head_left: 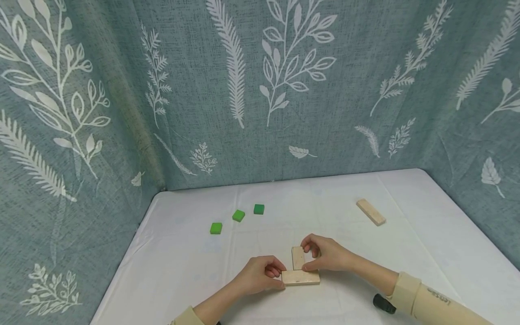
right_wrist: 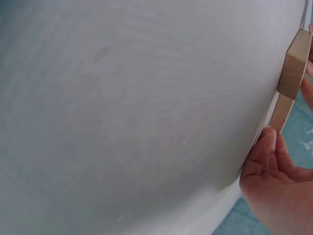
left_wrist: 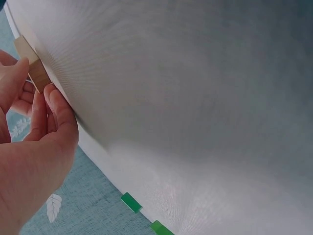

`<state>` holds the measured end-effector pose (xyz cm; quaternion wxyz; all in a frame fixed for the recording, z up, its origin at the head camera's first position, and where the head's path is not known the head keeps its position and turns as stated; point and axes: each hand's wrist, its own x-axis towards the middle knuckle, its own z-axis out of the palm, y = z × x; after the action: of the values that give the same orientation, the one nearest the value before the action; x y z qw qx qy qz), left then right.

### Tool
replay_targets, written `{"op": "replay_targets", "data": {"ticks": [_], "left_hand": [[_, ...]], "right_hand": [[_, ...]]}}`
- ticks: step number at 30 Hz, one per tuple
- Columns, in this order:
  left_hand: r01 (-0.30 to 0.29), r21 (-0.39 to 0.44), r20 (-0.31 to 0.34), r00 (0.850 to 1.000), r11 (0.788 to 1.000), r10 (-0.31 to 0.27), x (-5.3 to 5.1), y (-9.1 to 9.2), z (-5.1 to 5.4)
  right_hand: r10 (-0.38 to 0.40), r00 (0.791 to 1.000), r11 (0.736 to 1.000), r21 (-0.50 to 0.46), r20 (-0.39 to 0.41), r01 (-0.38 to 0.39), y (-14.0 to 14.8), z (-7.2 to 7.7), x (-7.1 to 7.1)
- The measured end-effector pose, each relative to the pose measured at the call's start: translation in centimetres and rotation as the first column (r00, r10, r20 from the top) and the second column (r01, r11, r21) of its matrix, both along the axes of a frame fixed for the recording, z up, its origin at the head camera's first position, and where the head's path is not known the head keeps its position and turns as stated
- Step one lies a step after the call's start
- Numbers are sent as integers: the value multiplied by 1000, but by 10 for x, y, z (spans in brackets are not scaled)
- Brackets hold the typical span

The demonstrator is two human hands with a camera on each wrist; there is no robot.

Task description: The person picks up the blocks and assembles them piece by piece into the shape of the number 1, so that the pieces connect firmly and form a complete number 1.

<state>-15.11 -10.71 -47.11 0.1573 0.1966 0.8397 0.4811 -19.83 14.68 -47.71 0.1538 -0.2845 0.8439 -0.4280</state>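
Two plain wooden blocks lie together on the white-covered table, forming an upside-down T. The crosswise wooden block [head_left: 300, 278] is nearer the body, and the upright wooden block [head_left: 298, 257] meets the middle of its far edge. My left hand [head_left: 260, 274] pinches the left end of the crosswise block between thumb and fingers. With bent fingers, my right hand [head_left: 331, 254] holds the upright block, its index finger at the far end and its thumb down by the joint. In the right wrist view, the two blocks [right_wrist: 293, 68] touch, and fingertips rest against the thinner one's end.
Three small green blocks [head_left: 238, 215] lie apart at the back left. Another wooden block [head_left: 371, 212] lies slantwise at the back right. A black object [head_left: 383, 304] is beside the right sleeve. A patterned curtain [head_left: 260, 90] hangs behind the white tablecloth [head_left: 183, 253].
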Motion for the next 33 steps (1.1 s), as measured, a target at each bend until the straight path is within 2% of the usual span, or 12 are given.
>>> {"op": "replay_targets", "data": {"ticks": [17, 24, 33], "left_hand": [[-10, -10, 9, 1000, 1000, 10, 0, 0, -1], [-8, 0, 11, 1000, 1000, 8, 0, 1, -3], [-15, -18, 23, 1000, 1000, 15, 1, 2, -2]], "right_hand": [[32, 999, 999, -41, 11, -31, 4, 0, 1], [11, 1000, 999, -35, 21, -10, 8, 0, 1], [-30, 999, 998, -53, 17, 31, 14, 6, 1]]}}
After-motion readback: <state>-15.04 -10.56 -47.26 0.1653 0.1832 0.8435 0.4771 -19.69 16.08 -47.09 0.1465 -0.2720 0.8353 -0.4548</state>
